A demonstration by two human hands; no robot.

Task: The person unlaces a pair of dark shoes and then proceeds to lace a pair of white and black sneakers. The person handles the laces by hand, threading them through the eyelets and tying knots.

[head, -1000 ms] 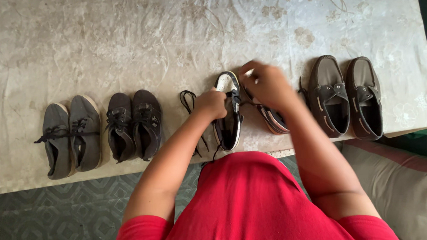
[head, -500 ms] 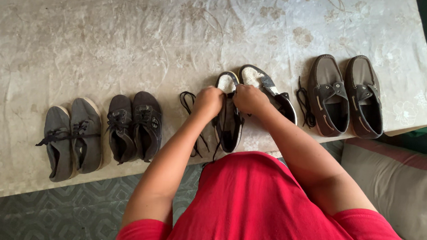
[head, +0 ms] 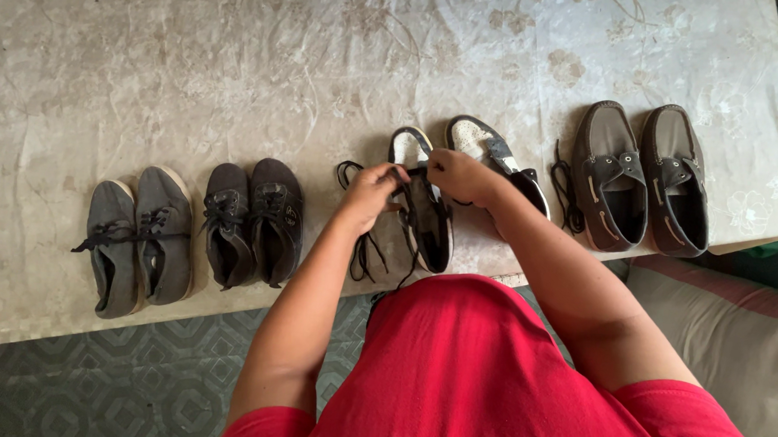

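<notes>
- The black-and-white sneaker (head: 427, 207) is lying on the surface (head: 236, 65) near its front edge, directly between the two hands; its partner shoe (head: 492, 157) is lying just beside it on the right.
- The left hand (head: 368, 195) is pinching the black lace (head: 362, 244) at the sneaker's left side — the loose ends are hanging over the edge.
- The right hand (head: 455, 173) is closing its fingers on the lace at the sneaker's upper part, above the tongue.
- The sneaker is looking like soft canvas with a pale rubber toe; the surface cover is glossy, crinkled, with faded flowers.
- Compared to half a second ago, the left hand is sitting lower and further from the toe, pulling the lace sideways — the right hand is staying near the same place.
</notes>
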